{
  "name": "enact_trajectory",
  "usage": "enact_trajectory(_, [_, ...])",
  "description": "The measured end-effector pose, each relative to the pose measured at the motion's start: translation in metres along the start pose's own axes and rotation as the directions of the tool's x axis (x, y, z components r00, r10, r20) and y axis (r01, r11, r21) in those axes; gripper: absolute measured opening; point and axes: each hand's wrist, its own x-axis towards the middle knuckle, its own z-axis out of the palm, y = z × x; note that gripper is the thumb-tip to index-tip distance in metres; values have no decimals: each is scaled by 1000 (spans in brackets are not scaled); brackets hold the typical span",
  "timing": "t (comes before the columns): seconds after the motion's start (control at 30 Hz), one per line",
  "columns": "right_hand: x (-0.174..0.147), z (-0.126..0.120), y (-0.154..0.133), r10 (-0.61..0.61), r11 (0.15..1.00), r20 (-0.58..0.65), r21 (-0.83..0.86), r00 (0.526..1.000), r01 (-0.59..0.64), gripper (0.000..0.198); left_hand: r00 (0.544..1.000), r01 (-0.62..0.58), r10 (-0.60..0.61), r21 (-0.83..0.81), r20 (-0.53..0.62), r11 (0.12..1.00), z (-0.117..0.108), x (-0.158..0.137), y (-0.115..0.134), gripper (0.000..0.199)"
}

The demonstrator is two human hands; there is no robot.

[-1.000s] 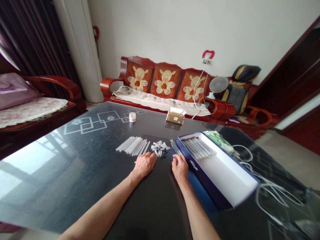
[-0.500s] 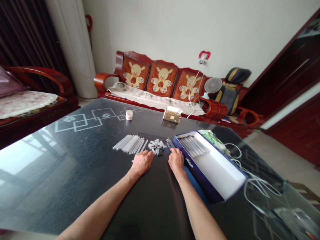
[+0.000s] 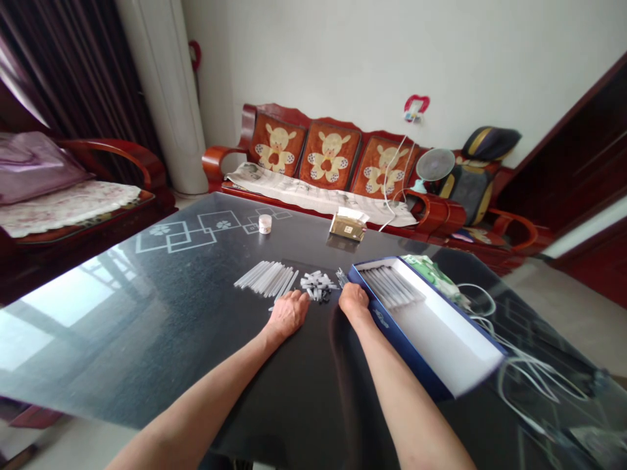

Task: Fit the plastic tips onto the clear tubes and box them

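Observation:
My left hand [image 3: 290, 313] rests on the dark table with its fingers curled. The pale tip of a pen barrel [image 3: 271, 309] pokes out on its left side. Just beyond it lies a row of translucent white pen barrels [image 3: 264, 279]. Small white and black pen parts [image 3: 317, 284] are heaped between the hands. My right hand [image 3: 353, 299] is closed beside the blue box's left wall, at the near end of thin pen refills [image 3: 341, 278]. Its fingertips are hidden, so what they grip does not show. Inside the blue box [image 3: 431, 352], grey pens [image 3: 392, 286] lie side by side at the far end.
A small white jar [image 3: 265, 224] and a gold tissue box [image 3: 349, 225] stand farther back on the table [image 3: 186, 326]. Right of the blue box lie a green-and-white packet [image 3: 431, 274] and white cables [image 3: 529, 372]. A wooden sofa [image 3: 304, 163] stands behind the table.
The view has turned slightly left, so the scene sits farther right. My right hand has moved a little forward along the box, its fingers more curled. My left hand stays near the barrels.

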Motion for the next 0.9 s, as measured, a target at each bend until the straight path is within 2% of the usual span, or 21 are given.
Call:
enact_trajectory(0.13, [-2, -14, -2, -10, 1000, -13, 19, 1000, 10, 17, 999, 28, -27, -24, 24, 999, 0, 0, 0, 33])
enact_trajectory(0.23, [-14, -21, 4, -95, 988, -137, 111, 986, 111, 37, 999, 32, -30, -43, 30, 999, 2, 0, -1, 37])
enact_trajectory(0.33, [-29, -14, 9, -185, 907, -329, 307, 926, 290, 47, 999, 29, -27, -42, 35, 999, 3, 1, -2, 41])
enact_trajectory(0.43, [-41, 1, 10, -221, 853, -424, 353, 878, 385, 42, 999, 22, -20, -31, 36, 999, 3, 1, -1, 42])
enact_trajectory(0.5, [-46, 10, 11, -244, 862, -436, 312, 866, 400, 36, 999, 20, -19, -28, 34, 999, 2, 1, -1, 41])
enact_trajectory(0.57, [-48, 15, 12, -246, 882, -420, 277, 874, 381, 32, 999, 20, -18, -29, 41, 999, 0, 1, -1, 40])
enact_trajectory(0.73, [-46, 9, 15, -166, 900, -437, 298, 884, 317, 31, 999, 18, -16, -38, 42, 999, 0, 1, -1, 39])
enact_trajectory(0.83, [-44, 2, 17, -108, 837, -495, 424, 862, 347, 33, 1000, 3, -3, -30, -14, 1000, 1, -1, -2, 38])
enact_trajectory(0.9, [-42, -1, 16, -72, 744, -475, 560, 877, 364, 32, 999, -5, 4, -30, -51, 1000, 1, -2, -2, 36])
